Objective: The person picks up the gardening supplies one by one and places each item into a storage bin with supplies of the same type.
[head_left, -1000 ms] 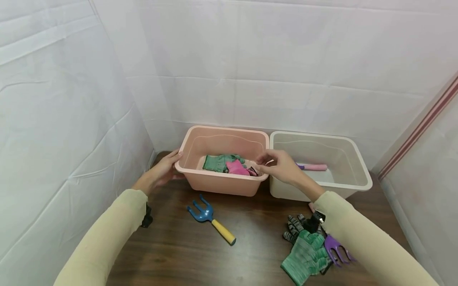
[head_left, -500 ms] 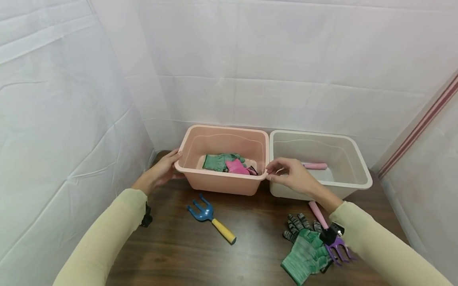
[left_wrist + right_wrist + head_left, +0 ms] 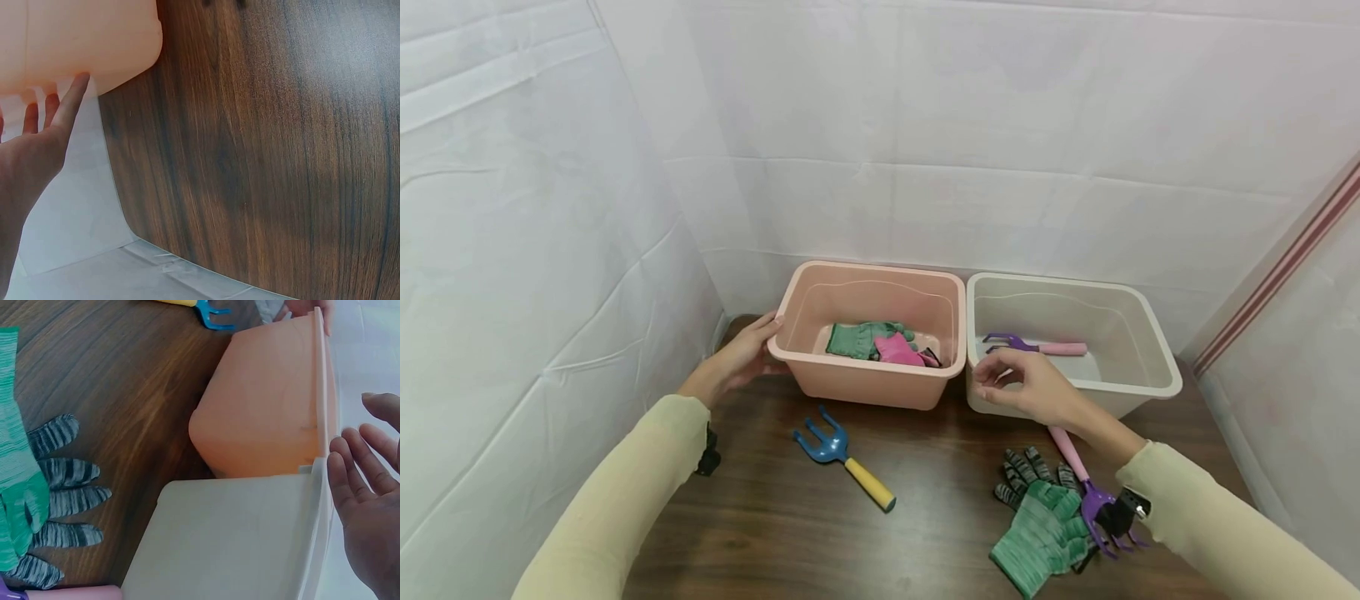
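My left hand [image 3: 741, 354] holds the left end of a pink plastic bin [image 3: 857, 385], its fingers lying against the outer wall beneath the rim in the left wrist view. Inside that bin lie a green glove [image 3: 850, 341] and a bright pink cloth piece [image 3: 897, 350]. My right hand [image 3: 1026, 385] hovers over the front left rim of an off-white bin [image 3: 1150, 333], fingers loosely bent with nothing between them. A purple hand rake with a pink handle [image 3: 1062, 348] rests in the off-white bin, partly covered by the right hand.
On the wooden table [image 3: 760, 533] a blue hand fork with a yellow handle [image 3: 868, 485] lies before the pink bin. At front right are green-and-grey striped gloves [image 3: 1033, 537] and a purple fork with a pink handle [image 3: 1069, 452]. White sheeting [image 3: 880, 125] stands behind the bins.
My right hand has moved right, from over the pink bin's right end to the off-white bin's front left rim, uncovering the purple rake. The left hand stays on the pink bin.
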Tool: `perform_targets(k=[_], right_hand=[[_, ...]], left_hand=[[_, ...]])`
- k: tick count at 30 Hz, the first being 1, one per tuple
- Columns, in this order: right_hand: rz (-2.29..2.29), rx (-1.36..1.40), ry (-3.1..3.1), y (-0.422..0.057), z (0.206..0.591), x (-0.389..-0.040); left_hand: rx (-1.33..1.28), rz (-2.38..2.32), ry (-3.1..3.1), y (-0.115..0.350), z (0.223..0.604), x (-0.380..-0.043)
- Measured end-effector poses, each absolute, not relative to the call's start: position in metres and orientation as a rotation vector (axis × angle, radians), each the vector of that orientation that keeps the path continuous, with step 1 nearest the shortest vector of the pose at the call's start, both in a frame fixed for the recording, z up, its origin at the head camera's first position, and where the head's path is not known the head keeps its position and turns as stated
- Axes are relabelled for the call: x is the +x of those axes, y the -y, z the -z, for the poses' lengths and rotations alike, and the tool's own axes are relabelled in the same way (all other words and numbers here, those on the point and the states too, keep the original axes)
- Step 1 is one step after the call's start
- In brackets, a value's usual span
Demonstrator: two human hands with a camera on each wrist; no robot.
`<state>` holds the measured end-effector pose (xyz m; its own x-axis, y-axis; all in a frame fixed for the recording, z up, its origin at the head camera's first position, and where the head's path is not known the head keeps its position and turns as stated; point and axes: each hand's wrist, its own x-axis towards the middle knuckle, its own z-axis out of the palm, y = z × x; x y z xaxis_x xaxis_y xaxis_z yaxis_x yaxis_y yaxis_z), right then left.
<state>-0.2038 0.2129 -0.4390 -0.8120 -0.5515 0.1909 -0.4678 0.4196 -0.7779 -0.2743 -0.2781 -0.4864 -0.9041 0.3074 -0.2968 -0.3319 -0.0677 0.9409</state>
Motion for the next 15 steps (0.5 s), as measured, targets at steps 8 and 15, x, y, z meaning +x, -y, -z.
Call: perform_targets(k=[8,15], right_hand=[[1.347,-1.011,-2.547,-0.227,0.443,-0.193],[1.253,-0.982,-2.568,-0.242,0.455,-0.185]], left_hand=[[-0.033,-2.022,-1.796,0.278,0.487,-0.272],[-0.039,-2.014,-1.801,0.278,0.487,-0.274]])
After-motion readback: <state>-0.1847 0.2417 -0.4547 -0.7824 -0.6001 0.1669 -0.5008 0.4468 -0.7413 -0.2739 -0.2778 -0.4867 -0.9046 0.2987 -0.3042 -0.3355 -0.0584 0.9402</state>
